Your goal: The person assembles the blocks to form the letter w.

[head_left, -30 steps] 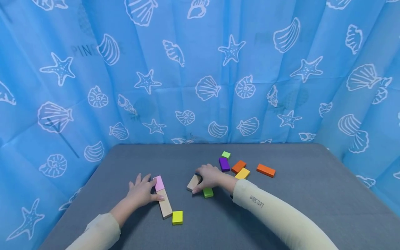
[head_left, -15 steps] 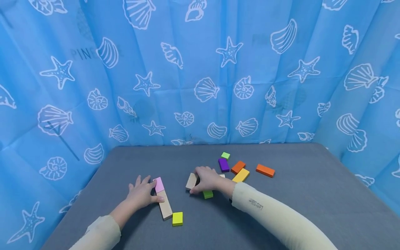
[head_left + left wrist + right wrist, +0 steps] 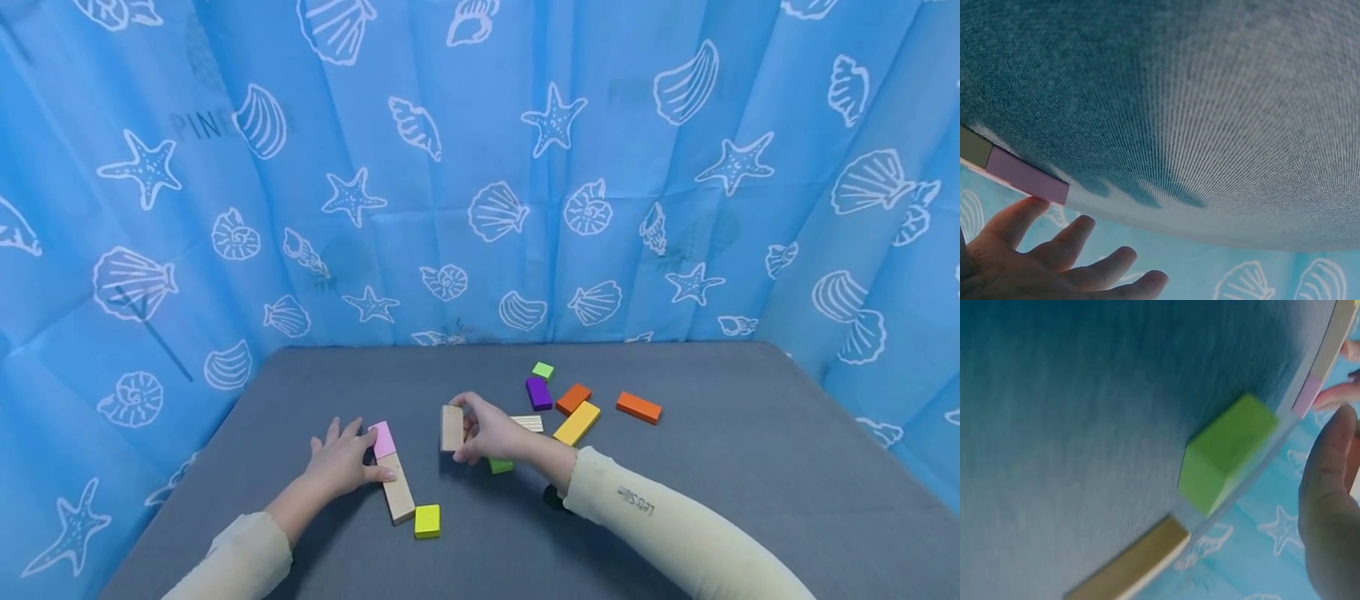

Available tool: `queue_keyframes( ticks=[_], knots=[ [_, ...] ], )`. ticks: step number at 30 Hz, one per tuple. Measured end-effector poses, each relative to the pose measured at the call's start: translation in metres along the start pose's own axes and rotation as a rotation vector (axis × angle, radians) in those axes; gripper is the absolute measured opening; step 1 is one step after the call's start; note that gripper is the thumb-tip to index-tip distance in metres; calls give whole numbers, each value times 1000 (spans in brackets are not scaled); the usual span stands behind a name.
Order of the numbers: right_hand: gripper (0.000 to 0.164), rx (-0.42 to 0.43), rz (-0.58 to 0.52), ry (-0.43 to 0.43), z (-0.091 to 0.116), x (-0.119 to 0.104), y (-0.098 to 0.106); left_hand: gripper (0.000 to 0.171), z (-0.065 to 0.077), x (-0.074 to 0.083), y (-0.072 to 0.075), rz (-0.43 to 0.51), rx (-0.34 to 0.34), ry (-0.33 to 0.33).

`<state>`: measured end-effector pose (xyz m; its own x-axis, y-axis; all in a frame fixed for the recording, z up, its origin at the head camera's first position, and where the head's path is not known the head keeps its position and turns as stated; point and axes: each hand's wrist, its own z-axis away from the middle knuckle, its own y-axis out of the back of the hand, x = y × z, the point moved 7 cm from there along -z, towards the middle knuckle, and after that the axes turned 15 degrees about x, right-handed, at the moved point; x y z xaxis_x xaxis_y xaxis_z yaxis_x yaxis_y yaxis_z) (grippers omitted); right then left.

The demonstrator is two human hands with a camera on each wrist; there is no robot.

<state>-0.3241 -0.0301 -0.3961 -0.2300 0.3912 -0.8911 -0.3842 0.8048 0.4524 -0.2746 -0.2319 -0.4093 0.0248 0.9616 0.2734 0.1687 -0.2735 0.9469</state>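
My right hand (image 3: 495,429) pinches a plain wooden block (image 3: 452,428) between thumb and fingers, its broad face turned up in the head view. Below that hand lies a green block (image 3: 501,466), partly covered by it. A second plain wooden block (image 3: 528,422) lies just behind the wrist. At left, my left hand (image 3: 337,462) has its fingers spread. Its index fingertip touches a pink block (image 3: 383,437), and the thumb rests on a long wooden block (image 3: 399,493) lying end to end with the pink one. A yellow block (image 3: 427,521) sits beside the near end of that row.
Right of centre on the grey cloth-covered table (image 3: 712,483) lie a purple block (image 3: 538,393), a small light green block (image 3: 543,371), two orange blocks (image 3: 639,407) and a yellow-orange block (image 3: 577,423). A blue patterned curtain (image 3: 480,167) surrounds the table's back and sides.
My right hand has moved the wooden block slightly left and turned it to stand straighter in the head view. More of the wooden block behind the wrist shows. My left hand stays put.
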Motion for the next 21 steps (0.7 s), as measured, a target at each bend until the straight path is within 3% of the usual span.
queue_keyframes(
  ticks=[3, 11, 21],
  knots=[
    [66, -31, -59, -67, 6, 2, -6, 86, 0, 0, 0, -7, -3, 4],
    [61, -92, 30, -125, 19, 6, -14, 85, 1, 0, 0, -4, 0, 4],
    [56, -114, 211, -90, 24, 13, -23, 85, 1, 0, 1, -9, -7, 6]
  ],
)
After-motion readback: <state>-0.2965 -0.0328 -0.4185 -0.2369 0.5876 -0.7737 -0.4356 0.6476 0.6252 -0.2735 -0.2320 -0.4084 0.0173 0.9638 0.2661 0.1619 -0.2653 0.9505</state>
